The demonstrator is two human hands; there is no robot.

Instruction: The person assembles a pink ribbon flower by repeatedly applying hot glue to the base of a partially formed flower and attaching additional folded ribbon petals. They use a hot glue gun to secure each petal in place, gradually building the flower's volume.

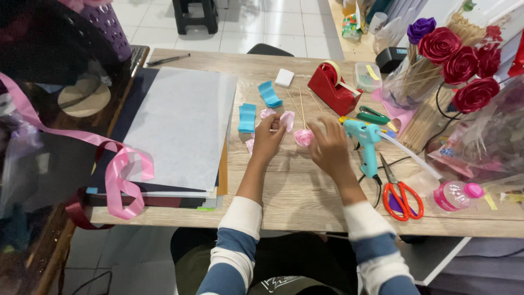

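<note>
A pale wooden table (pixel 295 196) is seen from above, and the teal plastic hot glue gun (pixel 364 143) standing on it is taken as the reference mark. The left hand (pixel 267 141) is placed well to the left of the glue gun, its fingers curled closed around a small folded piece of pink satin ribbon (pixel 286 120), which is held just above the table top. The right hand (pixel 329 146) is found just left of the glue gun, its fingers pinched narrowly on a partly rolled pink ribbon rosebud (pixel 303 137); a thin wooden skewer (pixel 301 109) is seen rising behind the bud, though whether it is joined to it cannot be told. Red-handled scissors (pixel 401 196) are recorded near the glue gun on its right, towards the table's near edge. A red tape dispenser (pixel 333 87) is noted beyond the glue gun. Two folded light-blue ribbon pieces (pixel 256 106) lie well to its left.
</note>
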